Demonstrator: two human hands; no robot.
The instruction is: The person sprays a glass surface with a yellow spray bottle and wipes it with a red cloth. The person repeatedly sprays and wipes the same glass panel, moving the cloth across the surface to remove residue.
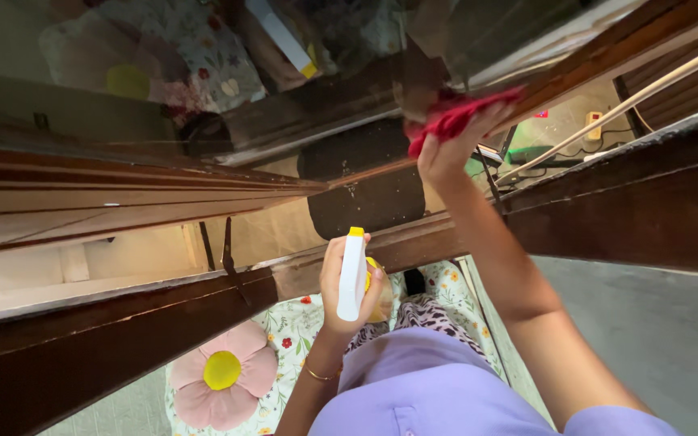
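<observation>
A white spray bottle (352,278) with a yellow tip and a yellowish body stands upright near the middle of the view, gripped in the left hand (347,284) below the wooden window frame. Its reflection (283,36), a white bar with a yellow end, shows in the glass pane at the top. No labels, signs or screens can be made out.
</observation>
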